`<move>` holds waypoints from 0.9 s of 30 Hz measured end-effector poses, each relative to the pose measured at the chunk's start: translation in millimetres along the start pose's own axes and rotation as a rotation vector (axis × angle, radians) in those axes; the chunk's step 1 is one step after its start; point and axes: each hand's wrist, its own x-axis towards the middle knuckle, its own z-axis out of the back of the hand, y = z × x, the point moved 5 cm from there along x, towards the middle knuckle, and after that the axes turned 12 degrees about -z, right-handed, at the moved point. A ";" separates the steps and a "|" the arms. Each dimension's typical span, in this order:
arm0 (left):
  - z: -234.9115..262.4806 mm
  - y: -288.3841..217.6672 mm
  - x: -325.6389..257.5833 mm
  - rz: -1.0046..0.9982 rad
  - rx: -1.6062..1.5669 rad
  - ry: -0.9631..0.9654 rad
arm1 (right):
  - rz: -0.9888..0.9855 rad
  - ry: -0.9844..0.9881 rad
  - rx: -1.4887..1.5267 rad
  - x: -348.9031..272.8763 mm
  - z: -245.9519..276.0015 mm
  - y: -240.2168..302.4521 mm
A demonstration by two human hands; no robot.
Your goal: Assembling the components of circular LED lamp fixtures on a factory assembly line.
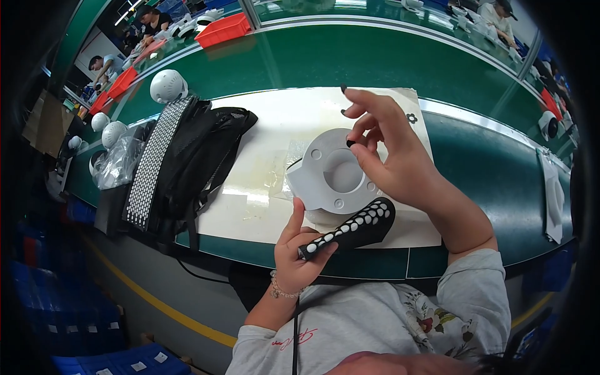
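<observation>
A pale grey round housing [317, 172] with a wide central opening and several small round recesses lies in front of me on the white work sheet. My left hand [297, 253] is closed round one end of a black strip [382, 228] bearing rows of white oval pads, just in front of the housing. Its thumb points up beside the housing's lower left edge. Over the housing's upper right part is my right hand [390, 147], thumb and a fingertip pinched together, index finger lifted. Dark spots show at its fingertips; whatever the pinch holds is too small to name.
More black sheets with white pads [156, 165] are heaped at the left, beside a clear plastic bag [117, 165] and white domed housings [167, 86]. A green conveyor [350, 59] runs beyond the white sheet [247, 197]. Red bins [223, 30] and co-workers are farther off.
</observation>
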 end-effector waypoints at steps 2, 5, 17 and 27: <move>0.3 0.0 -0.3 0.002 0.014 -0.020 | -0.028 0.017 0.062 1.5 1.2 -3.2; 0.8 0.6 -0.8 -0.019 0.025 -0.013 | -0.062 0.047 0.159 3.5 2.3 -8.4; 2.6 5.4 -6.0 0.037 -0.045 -0.032 | -0.007 0.161 0.045 -2.6 4.0 4.2; 1.0 5.1 -4.3 0.054 0.013 0.041 | -0.033 0.283 -0.037 -19.9 -3.9 23.6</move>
